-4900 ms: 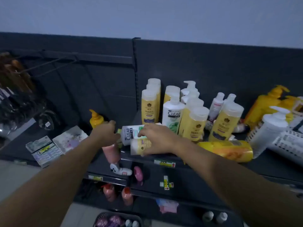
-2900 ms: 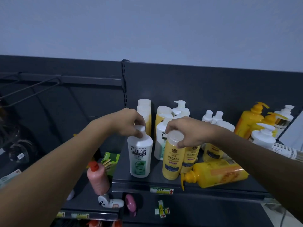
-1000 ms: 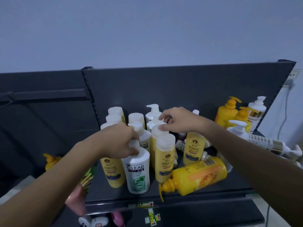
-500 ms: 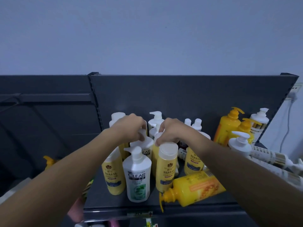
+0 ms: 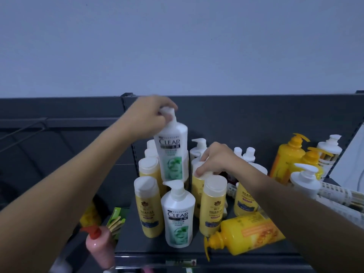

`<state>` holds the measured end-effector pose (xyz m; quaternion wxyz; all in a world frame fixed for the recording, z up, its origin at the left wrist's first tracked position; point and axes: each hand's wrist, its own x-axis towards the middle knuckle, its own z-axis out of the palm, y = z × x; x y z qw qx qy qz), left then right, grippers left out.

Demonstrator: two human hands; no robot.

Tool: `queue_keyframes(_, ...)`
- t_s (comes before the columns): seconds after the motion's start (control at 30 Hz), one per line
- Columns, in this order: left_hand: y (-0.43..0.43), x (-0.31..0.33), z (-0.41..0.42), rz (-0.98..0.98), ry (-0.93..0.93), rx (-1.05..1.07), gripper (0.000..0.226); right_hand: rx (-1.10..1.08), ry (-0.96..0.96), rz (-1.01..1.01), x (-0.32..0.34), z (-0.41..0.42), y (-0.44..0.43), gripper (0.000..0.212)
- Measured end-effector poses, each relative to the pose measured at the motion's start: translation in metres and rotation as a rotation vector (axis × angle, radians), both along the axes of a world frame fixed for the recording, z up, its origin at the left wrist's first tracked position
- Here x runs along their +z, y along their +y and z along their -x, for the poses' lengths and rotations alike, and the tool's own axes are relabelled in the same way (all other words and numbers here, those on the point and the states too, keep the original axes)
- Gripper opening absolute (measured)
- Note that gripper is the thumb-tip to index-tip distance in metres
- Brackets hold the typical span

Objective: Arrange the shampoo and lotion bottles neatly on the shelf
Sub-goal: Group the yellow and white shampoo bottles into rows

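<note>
My left hand (image 5: 149,117) grips the pump top of a white CLEAR bottle (image 5: 171,152) and holds it in the air above the dark shelf (image 5: 137,247). A second white CLEAR bottle (image 5: 178,215) stands at the shelf front between two yellow HERBAL bottles (image 5: 148,207) (image 5: 213,203). My right hand (image 5: 216,161) rests on the white cap of a yellow bottle (image 5: 198,186) one row behind. More yellow and white bottles stand behind these, partly hidden.
A big yellow pump bottle (image 5: 248,236) lies on its side at the shelf's front right. Yellow and white pump bottles (image 5: 287,156) (image 5: 304,180) stand at the right. A pink bottle with a red cap (image 5: 98,247) and a green packet (image 5: 116,219) sit lower left.
My left hand has lifted a white CLEAR bottle up out of the second row. My right hand stays on the cap of a yellow bottle there.
</note>
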<state>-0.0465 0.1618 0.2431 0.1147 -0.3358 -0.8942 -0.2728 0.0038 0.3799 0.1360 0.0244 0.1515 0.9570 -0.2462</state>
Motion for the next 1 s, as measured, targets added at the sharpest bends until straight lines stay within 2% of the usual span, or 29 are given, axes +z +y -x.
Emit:
queue_keyframes(0.17,-0.011,0.054,-0.009,-0.126,0.147,-0.008,0.032,0.06,0.04,0.041,-0.006,0.012,-0.016,0.038)
queue_keyframes(0.3,-0.012,0.085,-0.018,-0.174,0.187,-0.025,0.031,0.14,0.083,0.053,-0.01,0.02,-0.036,0.063)
queue_keyframes(0.4,-0.006,0.094,-0.021,-0.2,0.196,-0.034,0.03,0.16,0.066,0.123,-0.012,0.022,-0.038,0.066)
queue_keyframes(0.53,0.011,0.091,-0.021,-0.171,0.192,-0.082,0.028,0.184,-0.01,0.118,0.0,0.006,-0.009,0.076)
queue_keyframes(0.67,0.033,0.077,-0.019,-0.127,0.164,-0.131,0.027,0.229,-0.129,0.141,-0.002,-0.031,0.04,0.072)
queue_keyframes(0.73,0.045,0.068,-0.017,-0.094,0.149,-0.149,0.027,0.237,-0.145,0.231,-0.008,-0.049,0.053,0.058)
queue_keyframes(0.83,0.062,0.053,-0.016,-0.049,0.127,-0.18,0.027,0.225,-0.058,0.259,-0.019,-0.063,0.057,0.041)
queue_keyframes(1.0,0.084,0.026,-0.014,0.038,0.089,-0.188,0.029,0.193,0.05,0.278,-0.032,-0.066,0.057,0.039)
